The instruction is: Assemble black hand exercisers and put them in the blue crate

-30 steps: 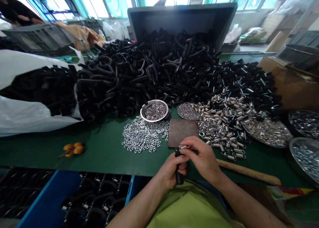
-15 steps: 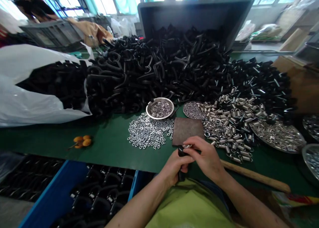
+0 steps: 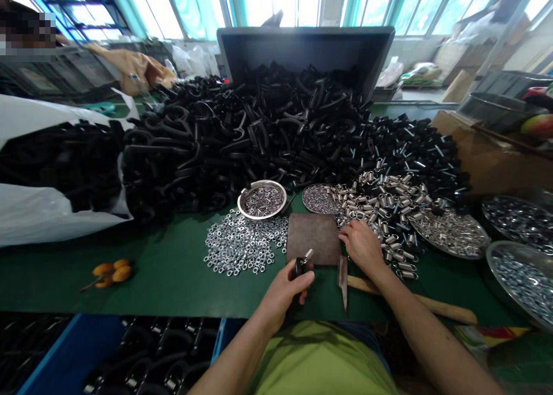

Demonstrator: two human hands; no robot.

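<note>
The tabletop (image 3: 168,274) carries the black heap (image 3: 242,136) behind and the springs (image 3: 391,196) at right, presumably for short reach. The plate (image 3: 313,236) lies centrally, the hammer (image 3: 343,271) handy by its near right corner. The right hand (image 3: 362,246) bends its fingers at the plate's right edge; any grip cannot be told. The left hand (image 3: 283,294) closes around a black part (image 3: 298,268), apparently leaving its top free for the jutting spring (image 3: 308,255).

The one camera's looking out from the wearer's head — facing forward, tipped down, with the left hand (image 3: 283,291) and right hand (image 3: 363,246) near below — and over the table (image 3: 173,283) to the far windows (image 3: 283,3).
</note>
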